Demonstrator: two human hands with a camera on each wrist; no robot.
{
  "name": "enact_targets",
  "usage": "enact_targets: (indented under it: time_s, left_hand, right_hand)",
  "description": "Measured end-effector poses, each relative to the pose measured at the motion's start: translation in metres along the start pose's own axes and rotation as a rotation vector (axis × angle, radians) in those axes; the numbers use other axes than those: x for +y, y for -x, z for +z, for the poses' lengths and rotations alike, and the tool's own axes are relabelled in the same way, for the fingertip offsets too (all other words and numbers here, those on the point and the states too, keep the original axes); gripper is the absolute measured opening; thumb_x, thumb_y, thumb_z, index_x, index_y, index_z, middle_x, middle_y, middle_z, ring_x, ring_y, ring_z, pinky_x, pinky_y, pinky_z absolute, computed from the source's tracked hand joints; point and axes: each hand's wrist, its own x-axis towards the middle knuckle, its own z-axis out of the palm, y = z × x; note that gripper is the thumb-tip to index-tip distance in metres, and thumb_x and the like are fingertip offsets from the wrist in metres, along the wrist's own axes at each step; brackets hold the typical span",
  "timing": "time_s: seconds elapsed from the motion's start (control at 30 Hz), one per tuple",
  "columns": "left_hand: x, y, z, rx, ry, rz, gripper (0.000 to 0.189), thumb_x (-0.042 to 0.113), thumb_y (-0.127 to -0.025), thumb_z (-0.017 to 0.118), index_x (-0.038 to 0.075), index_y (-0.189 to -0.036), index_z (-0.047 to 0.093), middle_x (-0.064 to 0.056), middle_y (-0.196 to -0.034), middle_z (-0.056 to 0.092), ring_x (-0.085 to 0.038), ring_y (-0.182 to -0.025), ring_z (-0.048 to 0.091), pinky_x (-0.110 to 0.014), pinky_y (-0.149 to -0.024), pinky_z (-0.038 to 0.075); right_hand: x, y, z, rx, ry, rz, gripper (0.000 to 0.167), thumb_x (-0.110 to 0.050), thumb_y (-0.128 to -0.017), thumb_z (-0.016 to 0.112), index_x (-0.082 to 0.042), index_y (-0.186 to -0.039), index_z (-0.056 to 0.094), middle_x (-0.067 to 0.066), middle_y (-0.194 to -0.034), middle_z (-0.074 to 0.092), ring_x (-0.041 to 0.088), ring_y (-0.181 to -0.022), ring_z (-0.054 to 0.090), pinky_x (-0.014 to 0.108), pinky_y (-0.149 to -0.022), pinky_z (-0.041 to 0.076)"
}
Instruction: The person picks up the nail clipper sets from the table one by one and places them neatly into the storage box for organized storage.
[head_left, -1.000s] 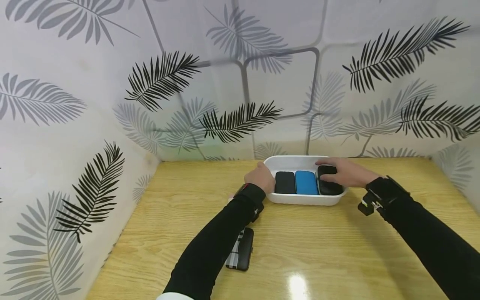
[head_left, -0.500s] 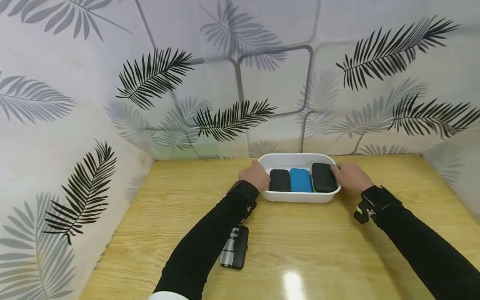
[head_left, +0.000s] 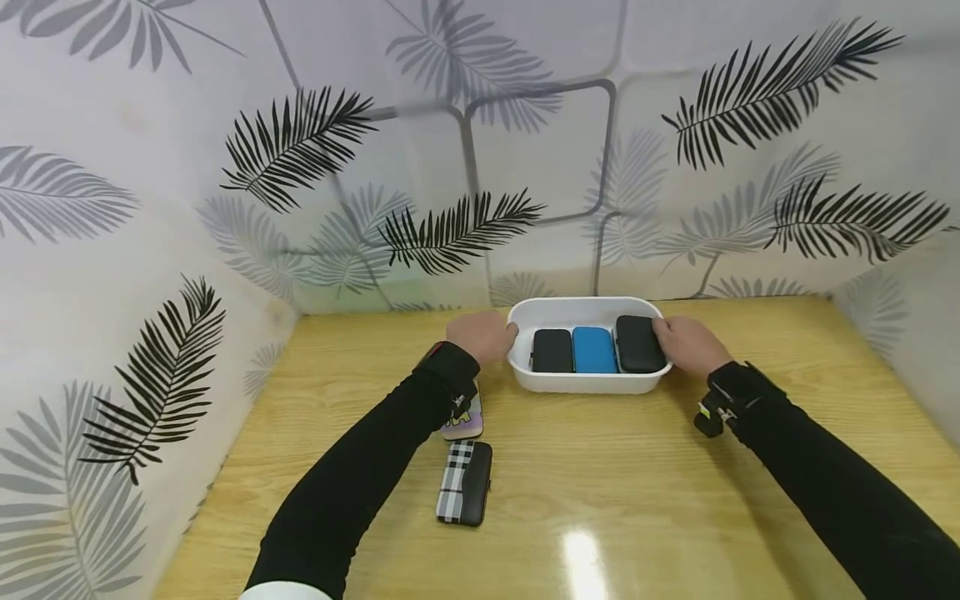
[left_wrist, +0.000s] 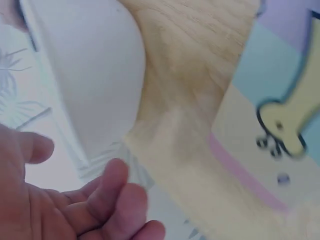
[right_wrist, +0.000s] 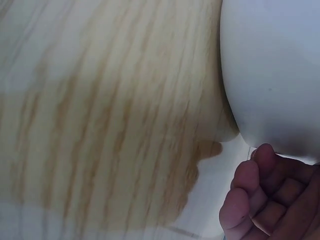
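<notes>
A white oval tub stands at the back of the table with a black case, a blue case and a larger black case side by side in it. My right hand grips the tub's right end, thumb over the rim beside the larger black case; its fingers curl by the white wall in the right wrist view. Just off the left end is my left hand. Its fingers are loosely bent in the left wrist view, apart from the tub and holding nothing.
Left of the tub, a pastel cartoon-print case lies partly behind my left forearm. Nearer me rests a black case with a checked panel. A leaf-print covering rises behind the wooden table.
My right hand has moved from the larger black case to the tub's right end. My left hand has come off the left end and shifted left, uncovering more of the cartoon-print case.
</notes>
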Motion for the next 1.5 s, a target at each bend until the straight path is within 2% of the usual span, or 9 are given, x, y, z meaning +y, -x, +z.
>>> enact_targets:
  time_s: [0.1,0.23,0.4,0.6,0.7,0.87,1.07,1.33,1.5]
  left_hand:
    - [-0.007,0.015,-0.011,0.002,-0.007,0.051,0.045,0.043,-0.105,0.041,0.014,-0.073,0.056,-0.001,-0.064,0.046,-0.019,-0.059,0.047,-0.034,-0.055,0.029]
    - [-0.018,0.038,-0.019,-0.034,-0.027,0.115,0.039,0.045,-0.101,0.052,0.009,-0.11,0.065,-0.006,-0.09,0.064,-0.022,-0.076,0.059,-0.036,-0.065,0.043]
    - [-0.031,0.061,-0.022,-0.215,-0.049,0.197,0.058,0.044,-0.096,0.065,0.013,-0.143,0.053,-0.013,-0.138,0.056,-0.03,-0.118,0.058,-0.043,-0.09,0.049]
    - [-0.045,0.074,-0.014,-0.413,-0.119,0.279,0.075,0.035,-0.085,0.081,0.022,-0.151,0.046,-0.013,-0.156,0.038,-0.036,-0.142,0.038,-0.048,-0.101,0.046]
    - [-0.049,0.077,-0.008,-0.433,-0.132,0.283,0.08,0.031,-0.08,0.086,0.025,-0.15,0.047,-0.011,-0.158,0.035,-0.035,-0.143,0.037,-0.046,-0.1,0.046]
    - [-0.052,0.079,-0.003,-0.389,-0.121,0.314,0.085,0.036,-0.075,0.091,0.025,-0.148,0.05,-0.01,-0.154,0.039,-0.033,-0.139,0.041,-0.045,-0.099,0.047]
    - [-0.059,0.075,-0.001,-0.38,-0.069,0.351,0.082,0.039,-0.072,0.092,0.024,-0.143,0.052,-0.008,-0.145,0.045,-0.028,-0.126,0.046,-0.042,-0.097,0.047]
    - [-0.073,0.068,0.007,-0.374,-0.053,0.321,0.077,0.049,-0.071,0.09,0.03,-0.137,0.057,-0.004,-0.121,0.045,-0.022,-0.105,0.043,-0.036,-0.086,0.044]
    - [-0.073,0.069,0.004,-0.368,-0.016,0.332,0.068,0.046,-0.073,0.089,0.024,-0.13,0.058,-0.006,-0.115,0.044,-0.024,-0.101,0.043,-0.038,-0.083,0.044]
  right_hand:
    - [0.001,0.001,-0.001,0.003,-0.002,0.004,0.053,-0.033,-0.11,0.023,-0.005,-0.078,0.056,0.009,-0.071,0.055,0.024,-0.065,0.053,0.033,-0.06,0.039]
    - [0.001,0.001,-0.002,0.007,0.0,-0.001,0.053,-0.033,-0.11,0.023,-0.005,-0.079,0.057,0.009,-0.072,0.055,0.024,-0.065,0.053,0.033,-0.06,0.038]
    - [0.0,0.0,-0.001,0.012,0.004,0.005,0.053,-0.034,-0.109,0.023,-0.005,-0.081,0.058,0.009,-0.073,0.055,0.024,-0.067,0.054,0.033,-0.061,0.038]
    - [0.002,-0.001,0.001,0.027,0.003,0.009,0.053,-0.034,-0.109,0.024,-0.005,-0.08,0.058,0.01,-0.073,0.055,0.026,-0.067,0.054,0.034,-0.061,0.039]
    - [0.006,-0.003,0.003,0.03,0.009,0.004,0.055,-0.036,-0.109,0.022,-0.005,-0.081,0.059,0.01,-0.074,0.056,0.026,-0.068,0.055,0.034,-0.062,0.039]
    - [0.005,-0.003,0.004,0.036,0.007,-0.008,0.056,-0.035,-0.109,0.022,-0.005,-0.081,0.06,0.01,-0.075,0.057,0.026,-0.07,0.055,0.035,-0.064,0.039]
    - [0.002,-0.002,0.003,0.034,0.001,-0.004,0.055,-0.035,-0.109,0.023,-0.005,-0.081,0.059,0.01,-0.074,0.056,0.025,-0.07,0.054,0.034,-0.064,0.038]
    - [-0.001,-0.001,0.002,0.033,-0.002,0.004,0.053,-0.035,-0.109,0.024,-0.005,-0.083,0.059,0.01,-0.074,0.054,0.025,-0.07,0.053,0.035,-0.064,0.038]
    - [-0.003,0.003,0.0,0.047,0.004,-0.001,0.052,-0.033,-0.109,0.025,-0.004,-0.082,0.06,0.011,-0.075,0.056,0.027,-0.071,0.054,0.035,-0.065,0.038]
